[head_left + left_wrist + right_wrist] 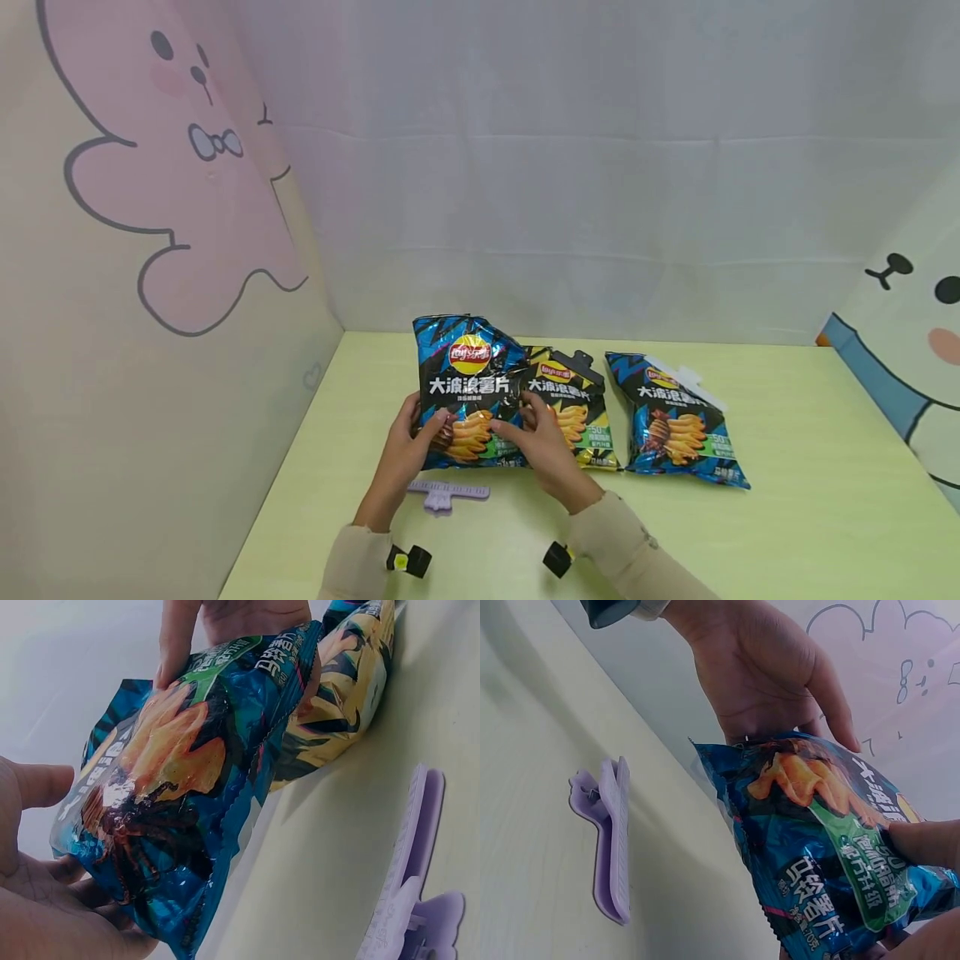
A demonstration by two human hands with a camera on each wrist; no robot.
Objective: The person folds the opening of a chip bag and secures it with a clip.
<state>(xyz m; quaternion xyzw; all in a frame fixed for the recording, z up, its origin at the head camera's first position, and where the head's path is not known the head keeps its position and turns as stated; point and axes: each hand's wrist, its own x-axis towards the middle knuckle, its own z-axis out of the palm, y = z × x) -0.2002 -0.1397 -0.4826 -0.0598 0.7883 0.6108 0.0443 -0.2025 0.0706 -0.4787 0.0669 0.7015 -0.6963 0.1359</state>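
Note:
A blue and black Lay's potato chip bag (468,387) is held upright between both hands. My left hand (402,454) grips its left side, thumb on the front and fingers around the back. On the opposite side, my right hand (551,457) holds the bag with its thumb across the front. The right wrist view shows the printed lower part of the bag (840,847) slanting between the hands. Below the bag, a light purple sealing clip (438,497) lies on the table; it is apart from both hands, as the left wrist view of the clip (401,900) shows too.
Just right of the held bag lies a yellow and black chip bag (602,437) with a black clip (581,367) on its top. Farther right is another blue chip bag (675,433) bearing a white clip (693,385). A curtain (585,167) hangs behind the pale table (810,467).

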